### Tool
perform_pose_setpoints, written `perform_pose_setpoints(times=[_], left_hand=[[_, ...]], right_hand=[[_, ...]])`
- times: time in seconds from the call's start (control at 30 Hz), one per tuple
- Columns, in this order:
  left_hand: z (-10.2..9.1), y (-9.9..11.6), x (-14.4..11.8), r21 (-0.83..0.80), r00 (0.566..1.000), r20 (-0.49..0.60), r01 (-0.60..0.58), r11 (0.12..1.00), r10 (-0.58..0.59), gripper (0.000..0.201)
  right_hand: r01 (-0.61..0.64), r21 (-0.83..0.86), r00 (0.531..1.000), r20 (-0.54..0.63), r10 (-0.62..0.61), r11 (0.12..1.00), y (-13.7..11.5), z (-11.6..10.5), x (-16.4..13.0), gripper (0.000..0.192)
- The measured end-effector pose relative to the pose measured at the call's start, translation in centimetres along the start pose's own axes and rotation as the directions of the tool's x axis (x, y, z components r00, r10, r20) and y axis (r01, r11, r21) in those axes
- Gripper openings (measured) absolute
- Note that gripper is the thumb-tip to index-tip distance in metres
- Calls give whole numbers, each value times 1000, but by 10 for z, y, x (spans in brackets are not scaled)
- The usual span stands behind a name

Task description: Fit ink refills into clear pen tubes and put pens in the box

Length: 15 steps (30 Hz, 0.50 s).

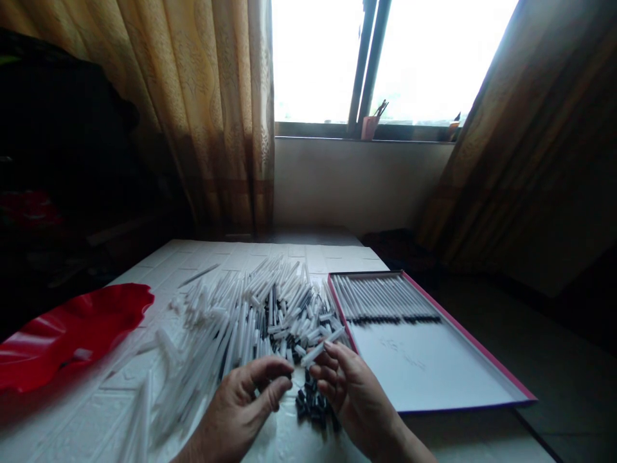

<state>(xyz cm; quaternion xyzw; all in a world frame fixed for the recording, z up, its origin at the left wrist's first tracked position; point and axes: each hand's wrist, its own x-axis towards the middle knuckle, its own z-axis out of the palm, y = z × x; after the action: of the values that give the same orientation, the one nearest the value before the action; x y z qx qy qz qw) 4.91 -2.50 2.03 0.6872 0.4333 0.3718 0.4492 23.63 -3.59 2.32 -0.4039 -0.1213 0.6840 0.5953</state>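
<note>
My right hand (354,386) pinches a short, whitish translucent pen cap (315,354) between thumb and fingers, tilted up to the right. Just left of it, my left hand (255,399) has its thumb and fingertips closed together; what lies in the pinch, if anything, is too small to make out. Beyond both hands spreads a heap of clear pen barrels (236,321), mixed with dark refills and more whitish caps. Small black plastic pieces (313,405) lie in a pile between and below the hands.
Right of the heap lies a shallow box (463,379) with a pink rim, a row of pens (385,296) along its far end. A red wavy-edged tray (96,321) sits at the left of the white brick-patterned table (337,257). Curtains and a window stand behind.
</note>
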Motion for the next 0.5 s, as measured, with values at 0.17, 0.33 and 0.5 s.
perform_pose_setpoints(times=[0.17,0.33,0.5], left_hand=[[6,-9,2,-341,981,-35,168,925,-192,38],[7,-19,1,-411,982,-33,158,898,-188,46],[6,-11,1,-387,972,-41,196,901,-230,53]], right_hand=[[22,-27,1000,8,-22,999,8,-5,3,40],[31,-68,999,26,-29,997,10,-4,2,37],[25,-89,999,34,-22,996,12,-2,2,39]])
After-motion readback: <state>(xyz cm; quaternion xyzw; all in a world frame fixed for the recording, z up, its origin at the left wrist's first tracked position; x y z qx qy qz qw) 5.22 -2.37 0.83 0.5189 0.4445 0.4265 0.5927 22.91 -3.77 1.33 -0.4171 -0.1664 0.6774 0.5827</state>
